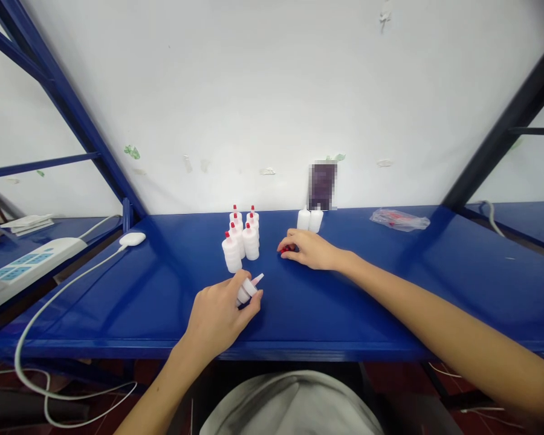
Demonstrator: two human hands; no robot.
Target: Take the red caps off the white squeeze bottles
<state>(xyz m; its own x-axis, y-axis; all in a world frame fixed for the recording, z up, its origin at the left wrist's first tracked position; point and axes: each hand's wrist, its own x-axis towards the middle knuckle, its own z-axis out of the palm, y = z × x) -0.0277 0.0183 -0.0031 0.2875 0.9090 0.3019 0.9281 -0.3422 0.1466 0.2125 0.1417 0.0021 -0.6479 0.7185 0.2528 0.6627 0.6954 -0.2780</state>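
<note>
In my left hand (220, 311), near the table's front edge, is a white squeeze bottle (249, 289). It is tilted to the right and its pointed nozzle is bare. My right hand (312, 249) is lowered to the tabletop, fingers closed around small red caps (288, 248); how many it grips is hidden. Left of it, white bottles with red caps (251, 243) stand upright in two rows. Just behind my right hand are two more white bottles (303, 220), upright, with no red tips visible.
A clear plastic bag (399, 219) with red bits in it lies at the back right of the blue table (344, 314). A dark blurred panel (323, 184) leans against the wall. At left are a white charger (132, 239) with its cable and a power strip (31, 266).
</note>
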